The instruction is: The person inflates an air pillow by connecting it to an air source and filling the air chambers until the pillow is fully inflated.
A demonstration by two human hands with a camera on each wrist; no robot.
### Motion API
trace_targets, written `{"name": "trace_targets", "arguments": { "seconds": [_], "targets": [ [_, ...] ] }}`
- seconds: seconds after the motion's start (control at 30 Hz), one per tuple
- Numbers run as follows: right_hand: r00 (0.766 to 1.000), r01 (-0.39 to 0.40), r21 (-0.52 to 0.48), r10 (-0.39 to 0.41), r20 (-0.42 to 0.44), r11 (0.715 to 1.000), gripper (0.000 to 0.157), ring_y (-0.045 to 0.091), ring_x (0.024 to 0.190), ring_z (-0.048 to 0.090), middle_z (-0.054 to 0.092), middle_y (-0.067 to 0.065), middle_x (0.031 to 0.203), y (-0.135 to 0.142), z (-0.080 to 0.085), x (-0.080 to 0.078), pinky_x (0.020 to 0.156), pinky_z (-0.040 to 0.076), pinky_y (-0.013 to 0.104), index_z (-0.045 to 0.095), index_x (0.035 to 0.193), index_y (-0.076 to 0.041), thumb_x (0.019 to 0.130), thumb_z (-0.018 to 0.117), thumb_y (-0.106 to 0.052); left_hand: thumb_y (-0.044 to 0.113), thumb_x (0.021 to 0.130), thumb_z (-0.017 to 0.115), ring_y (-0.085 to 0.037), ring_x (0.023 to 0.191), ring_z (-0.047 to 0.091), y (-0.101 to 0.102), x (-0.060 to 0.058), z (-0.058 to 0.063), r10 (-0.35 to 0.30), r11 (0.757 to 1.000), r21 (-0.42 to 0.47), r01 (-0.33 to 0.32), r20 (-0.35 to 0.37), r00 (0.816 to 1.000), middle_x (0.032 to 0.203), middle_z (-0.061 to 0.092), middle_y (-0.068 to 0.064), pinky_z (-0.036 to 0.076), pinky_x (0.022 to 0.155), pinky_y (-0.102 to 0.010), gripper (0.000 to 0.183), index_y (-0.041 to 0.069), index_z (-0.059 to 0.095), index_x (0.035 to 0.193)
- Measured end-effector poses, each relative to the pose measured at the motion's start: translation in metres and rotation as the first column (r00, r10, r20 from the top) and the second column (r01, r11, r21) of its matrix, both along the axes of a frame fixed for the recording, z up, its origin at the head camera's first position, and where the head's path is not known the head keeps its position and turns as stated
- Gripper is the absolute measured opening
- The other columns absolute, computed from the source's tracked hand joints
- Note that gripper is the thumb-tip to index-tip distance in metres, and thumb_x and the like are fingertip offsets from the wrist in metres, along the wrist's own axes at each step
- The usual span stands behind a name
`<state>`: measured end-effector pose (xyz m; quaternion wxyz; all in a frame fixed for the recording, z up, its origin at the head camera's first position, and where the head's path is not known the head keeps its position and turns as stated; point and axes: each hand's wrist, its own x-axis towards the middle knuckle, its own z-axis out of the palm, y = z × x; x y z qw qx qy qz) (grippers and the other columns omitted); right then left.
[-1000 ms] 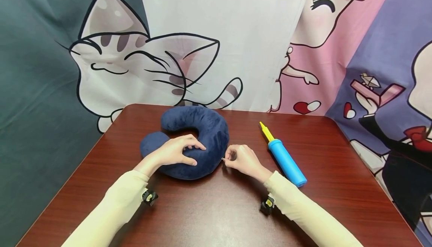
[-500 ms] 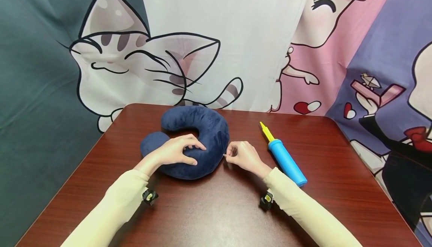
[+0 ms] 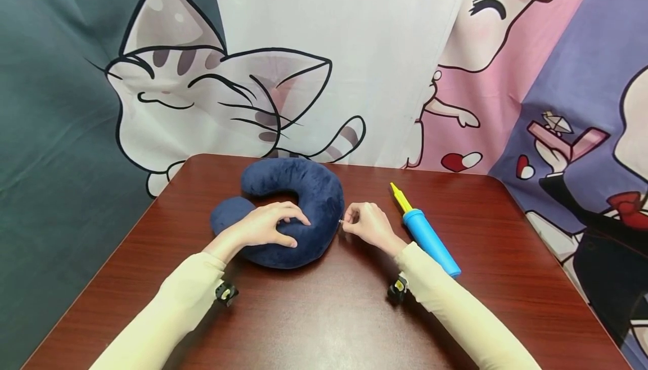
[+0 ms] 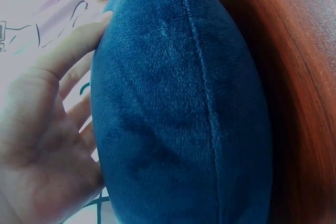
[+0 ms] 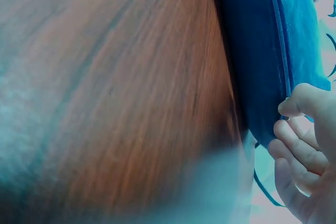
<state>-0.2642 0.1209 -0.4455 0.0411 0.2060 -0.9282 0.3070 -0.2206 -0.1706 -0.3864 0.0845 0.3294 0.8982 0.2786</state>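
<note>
A dark blue U-shaped neck pillow (image 3: 324,190) lies on the table, its opening toward the left. My left hand (image 3: 265,225) rests on the pillow's near arm, fingers spread and loosely bent. From the left wrist view, the thumb (image 4: 79,45) touches the plush side. At the pillow's right outer edge, my right hand (image 3: 369,225) pinches a small zipper pull (image 5: 285,116) between thumb and forefinger. The zipper (image 5: 281,40) runs along the pillow's side in the right wrist view and looks closed behind the pull. Part of the near arm is hidden under the left hand.
To the right of the right hand lies a blue hand pump (image 3: 430,240) with a yellow nozzle (image 3: 400,197). The brown wooden table (image 3: 324,314) ends at the back against a printed cartoon cloth (image 3: 385,49).
Along the pillow's right edge, my right hand has moved away from me, carrying the zipper pull with it. The left hand and the pillow have stayed in place.
</note>
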Motion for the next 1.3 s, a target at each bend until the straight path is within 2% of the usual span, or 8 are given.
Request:
{"name": "trace_targets", "arguments": {
  "seconds": [0.2,0.4,0.57,0.8,0.93,1.13,1.3],
  "targets": [
    [1.000,0.029,-0.053,-0.029,-0.006,0.998,0.011,0.009,0.064,0.058,0.067,-0.003,0.070,0.006,-0.001,-0.014,0.063,0.048,0.025,0.067,0.074,-0.017,0.079,0.076,-0.015,0.033,0.082,0.081,-0.015,0.106,0.060,0.000,0.000,0.001,-0.005,1.000,-0.007,0.005,-0.009,1.000,0.129,0.061,0.005,0.050,0.090,-0.034,0.042,0.032,0.067,0.121],
    [0.999,-0.019,-0.127,0.022,0.025,0.992,0.010,0.011,0.067,0.061,0.068,0.000,0.074,0.008,-0.003,-0.020,0.065,0.051,0.024,0.065,0.077,-0.014,0.080,0.075,-0.012,0.033,0.082,0.081,-0.015,0.106,0.060,0.000,0.001,0.001,-0.007,1.000,-0.002,0.007,-0.019,1.000,0.129,0.061,0.005,0.049,0.090,-0.034,0.043,0.031,0.066,0.122],
    [0.998,-0.033,-0.189,0.042,0.046,0.981,0.012,0.012,0.068,0.061,0.067,0.001,0.075,0.008,-0.006,-0.020,0.066,0.052,0.023,0.065,0.078,-0.014,0.082,0.075,-0.010,0.033,0.082,0.081,-0.015,0.107,0.060,0.000,0.001,0.000,-0.009,1.000,-0.003,0.009,-0.029,1.000,0.129,0.061,0.006,0.050,0.090,-0.033,0.043,0.032,0.066,0.123],
    [0.996,-0.065,-0.213,0.075,0.041,0.975,0.007,0.012,0.070,0.062,0.068,0.002,0.078,0.008,-0.011,-0.019,0.069,0.053,0.023,0.068,0.086,-0.012,0.085,0.074,-0.009,0.033,0.083,0.080,-0.013,0.109,0.059,-0.004,-0.001,-0.003,-0.024,1.000,0.008,0.025,-0.019,1.000,0.131,0.059,0.006,0.051,0.091,-0.033,0.044,0.032,0.064,0.124],
    [0.995,-0.067,-0.218,0.081,0.055,0.974,0.007,0.012,0.071,0.061,0.068,0.001,0.079,0.009,-0.010,-0.015,0.070,0.053,0.023,0.068,0.087,-0.013,0.086,0.074,-0.010,0.033,0.083,0.080,-0.013,0.110,0.057,-0.008,-0.004,-0.003,-0.057,0.998,0.032,0.057,-0.009,0.998,0.132,0.059,0.006,0.051,0.093,-0.034,0.045,0.031,0.064,0.125],
    [0.993,-0.093,-0.220,0.107,0.052,0.971,0.008,0.011,0.071,0.060,0.067,0.000,0.077,0.009,-0.007,-0.010,0.069,0.053,0.023,0.068,0.085,-0.014,0.086,0.075,-0.010,0.031,0.083,0.080,-0.015,0.112,0.054,-0.014,-0.010,0.004,-0.138,0.989,0.045,0.138,0.007,0.990,0.128,0.061,0.006,0.050,0.095,-0.037,0.044,0.028,0.063,0.124],
    [0.987,-0.123,-0.223,0.142,0.072,0.967,0.007,0.012,0.071,0.060,0.067,0.001,0.078,0.009,-0.008,-0.006,0.068,0.052,0.023,0.069,0.086,-0.011,0.086,0.075,-0.008,0.026,0.081,0.082,-0.014,0.107,0.055,-0.018,-0.012,0.005,-0.161,0.986,0.048,0.159,0.043,0.986,0.125,0.060,0.006,0.049,0.095,-0.036,0.047,0.027,0.063,0.124]
  ]
}}
